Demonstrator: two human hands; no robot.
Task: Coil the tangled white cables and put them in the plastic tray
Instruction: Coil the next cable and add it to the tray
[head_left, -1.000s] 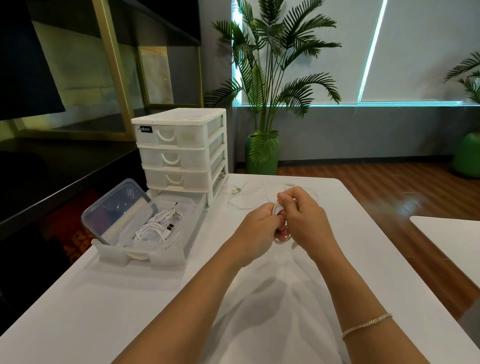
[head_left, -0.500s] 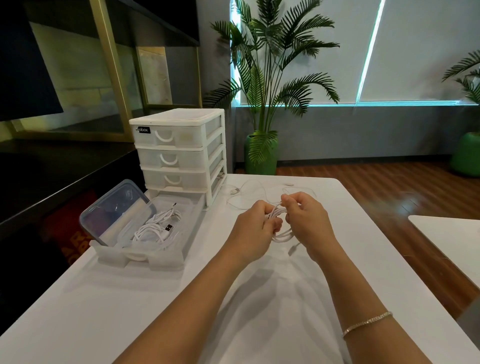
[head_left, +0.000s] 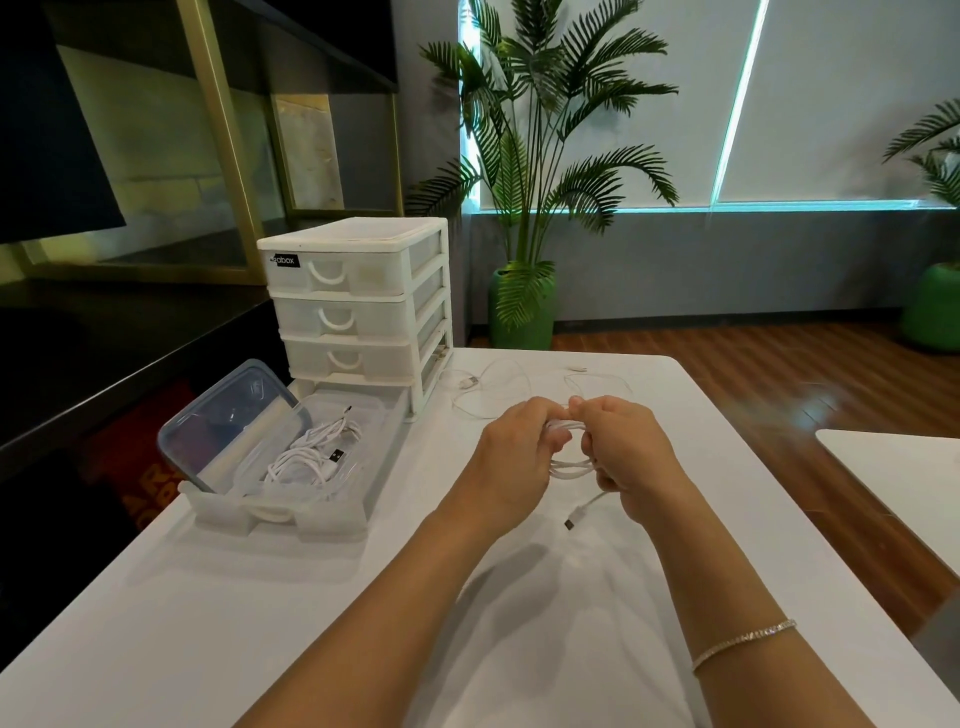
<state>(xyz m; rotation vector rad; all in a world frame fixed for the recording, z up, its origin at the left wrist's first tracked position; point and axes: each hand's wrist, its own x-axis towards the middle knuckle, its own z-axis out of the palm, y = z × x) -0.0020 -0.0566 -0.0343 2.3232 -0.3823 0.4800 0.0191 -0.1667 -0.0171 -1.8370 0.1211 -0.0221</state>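
Observation:
Above the middle of the white table (head_left: 291, 613), my left hand (head_left: 511, 452) and my right hand (head_left: 626, 452) both grip a small coil of white cable (head_left: 569, 470). Its loops show between the two hands, and its plug end (head_left: 574, 519) hangs below my right hand. More loose white cable (head_left: 491, 395) lies spread on the table beyond my hands. At the left the translucent plastic tray (head_left: 270, 514), a pulled-out drawer, holds a bundle of white cables (head_left: 311, 457).
A white drawer unit (head_left: 363, 306) with three shut drawers stands behind the tray. A clear lid (head_left: 228, 421) leans in the tray's left side. Potted palm (head_left: 524, 306) and wooden floor lie past the table's far edge; a second table's corner (head_left: 893, 467) shows at right.
The coil has opened out between my hands, and the plug end now hangs free below my right hand. Both hands stay over the same part of the table.

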